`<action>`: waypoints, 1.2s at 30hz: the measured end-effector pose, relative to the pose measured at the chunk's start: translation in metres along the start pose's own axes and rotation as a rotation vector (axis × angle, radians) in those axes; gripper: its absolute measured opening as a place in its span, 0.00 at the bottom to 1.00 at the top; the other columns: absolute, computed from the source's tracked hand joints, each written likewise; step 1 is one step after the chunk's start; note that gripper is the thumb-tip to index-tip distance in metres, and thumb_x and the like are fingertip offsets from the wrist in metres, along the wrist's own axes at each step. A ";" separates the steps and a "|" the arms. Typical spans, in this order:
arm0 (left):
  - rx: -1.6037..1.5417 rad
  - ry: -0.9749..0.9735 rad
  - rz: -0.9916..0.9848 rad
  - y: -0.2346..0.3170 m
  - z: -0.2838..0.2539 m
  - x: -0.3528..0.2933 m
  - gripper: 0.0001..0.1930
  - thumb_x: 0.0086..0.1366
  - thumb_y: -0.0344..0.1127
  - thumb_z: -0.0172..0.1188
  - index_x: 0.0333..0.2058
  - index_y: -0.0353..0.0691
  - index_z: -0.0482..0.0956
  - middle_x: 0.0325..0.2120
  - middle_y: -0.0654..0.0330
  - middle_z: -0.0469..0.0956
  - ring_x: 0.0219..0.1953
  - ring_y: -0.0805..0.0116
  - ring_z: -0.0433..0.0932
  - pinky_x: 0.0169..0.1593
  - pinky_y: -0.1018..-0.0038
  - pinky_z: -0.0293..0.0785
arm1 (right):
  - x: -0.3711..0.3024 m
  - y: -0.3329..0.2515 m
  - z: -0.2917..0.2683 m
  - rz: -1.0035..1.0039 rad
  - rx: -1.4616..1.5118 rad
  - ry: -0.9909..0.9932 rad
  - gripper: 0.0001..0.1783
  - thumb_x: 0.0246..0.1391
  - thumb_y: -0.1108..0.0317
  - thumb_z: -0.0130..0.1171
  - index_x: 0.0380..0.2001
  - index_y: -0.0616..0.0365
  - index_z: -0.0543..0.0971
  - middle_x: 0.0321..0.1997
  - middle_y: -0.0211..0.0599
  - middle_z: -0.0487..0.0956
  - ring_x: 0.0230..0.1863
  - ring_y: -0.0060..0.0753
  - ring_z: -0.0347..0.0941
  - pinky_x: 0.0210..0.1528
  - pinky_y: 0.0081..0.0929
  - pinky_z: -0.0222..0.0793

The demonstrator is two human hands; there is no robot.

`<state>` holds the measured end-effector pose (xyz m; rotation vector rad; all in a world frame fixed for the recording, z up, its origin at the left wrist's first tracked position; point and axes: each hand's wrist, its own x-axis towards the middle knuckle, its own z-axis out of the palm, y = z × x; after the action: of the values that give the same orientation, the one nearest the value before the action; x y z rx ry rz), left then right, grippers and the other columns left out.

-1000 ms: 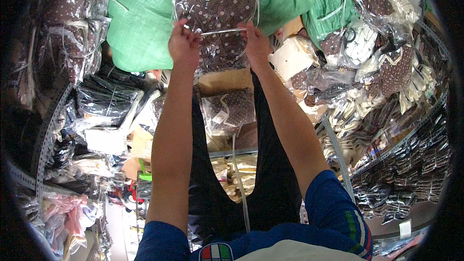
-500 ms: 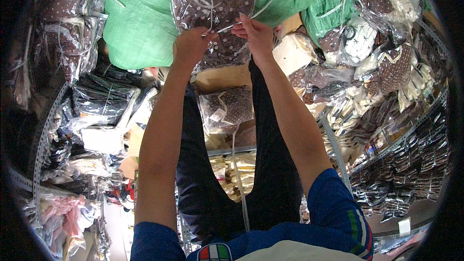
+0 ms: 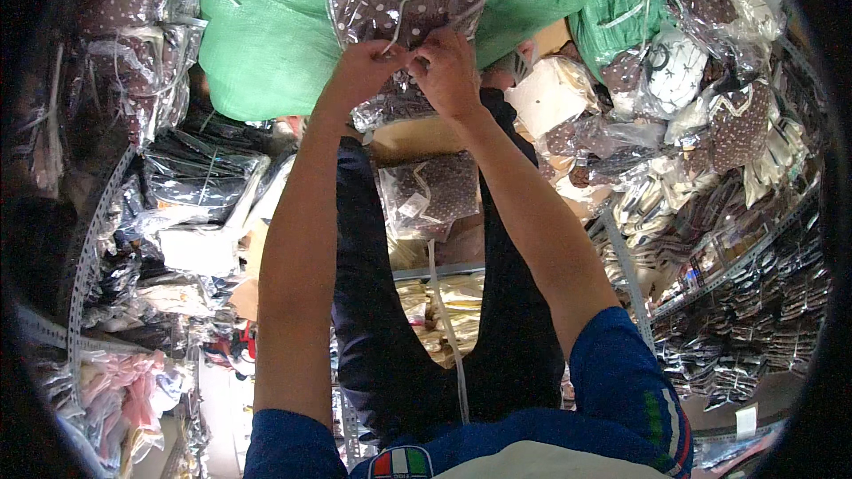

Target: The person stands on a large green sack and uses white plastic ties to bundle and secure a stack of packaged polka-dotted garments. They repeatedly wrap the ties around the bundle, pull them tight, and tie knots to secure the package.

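Observation:
In front of me at the top middle lies a bundle of brown, white-dotted fabric in clear plastic wrap. A white string runs over its top face. My left hand is closed in a pinch on the string at the bundle's near part. Close beside it, my right hand is bent with thumb and fingers pinched on the string too; its fingers hide the piece between them. The fingertips of both hands almost meet.
Under and behind the bundle spreads a large green woven sack. Between my legs sit an opened carton and another dotted package. Wrapped garments pile up left and right, with perforated metal shelf rails among them.
My hands have come closer together, the right one moving left and curling its fingers. The long string end that stretched out to the right between them has drawn in. The view has shifted slightly.

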<state>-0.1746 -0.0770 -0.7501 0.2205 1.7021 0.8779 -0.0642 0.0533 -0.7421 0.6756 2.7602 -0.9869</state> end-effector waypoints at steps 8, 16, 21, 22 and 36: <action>0.017 0.033 -0.027 0.008 0.002 -0.004 0.15 0.60 0.45 0.62 0.37 0.38 0.81 0.19 0.61 0.76 0.21 0.75 0.71 0.28 0.74 0.68 | 0.002 0.025 0.009 -0.122 -0.035 -0.038 0.07 0.45 0.64 0.61 0.29 0.51 0.82 0.38 0.44 0.79 0.38 0.45 0.76 0.48 0.43 0.68; 0.119 0.203 0.039 0.003 0.000 -0.001 0.16 0.60 0.48 0.62 0.36 0.41 0.82 0.16 0.58 0.74 0.20 0.72 0.69 0.26 0.71 0.67 | 0.005 0.035 -0.055 -0.240 -0.032 0.136 0.12 0.48 0.60 0.65 0.25 0.57 0.79 0.33 0.37 0.79 0.35 0.38 0.76 0.37 0.32 0.71; 0.185 0.188 0.042 0.014 0.000 -0.004 0.17 0.59 0.50 0.63 0.35 0.40 0.82 0.18 0.55 0.76 0.21 0.69 0.73 0.27 0.70 0.69 | -0.023 0.037 -0.103 0.605 0.669 -0.435 0.21 0.54 0.52 0.62 0.19 0.58 0.75 0.16 0.25 0.71 0.20 0.20 0.67 0.23 0.23 0.62; 0.218 0.194 0.023 0.015 -0.003 -0.005 0.17 0.59 0.50 0.63 0.34 0.40 0.82 0.18 0.55 0.76 0.21 0.67 0.74 0.27 0.69 0.70 | -0.025 0.039 -0.115 0.727 0.735 -0.475 0.21 0.54 0.51 0.62 0.19 0.56 0.75 0.15 0.22 0.68 0.19 0.15 0.64 0.22 0.20 0.58; 0.652 0.247 0.464 -0.027 -0.020 0.005 0.18 0.54 0.49 0.66 0.33 0.38 0.81 0.30 0.51 0.78 0.34 0.51 0.78 0.39 0.61 0.74 | -0.019 0.132 -0.159 0.351 -0.122 -0.469 0.30 0.45 0.42 0.66 0.15 0.63 0.77 0.09 0.32 0.69 0.12 0.23 0.63 0.18 0.30 0.59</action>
<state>-0.1864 -0.1015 -0.7699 1.0116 2.1770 0.6624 0.0165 0.2366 -0.6888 0.7596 2.1820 -0.7739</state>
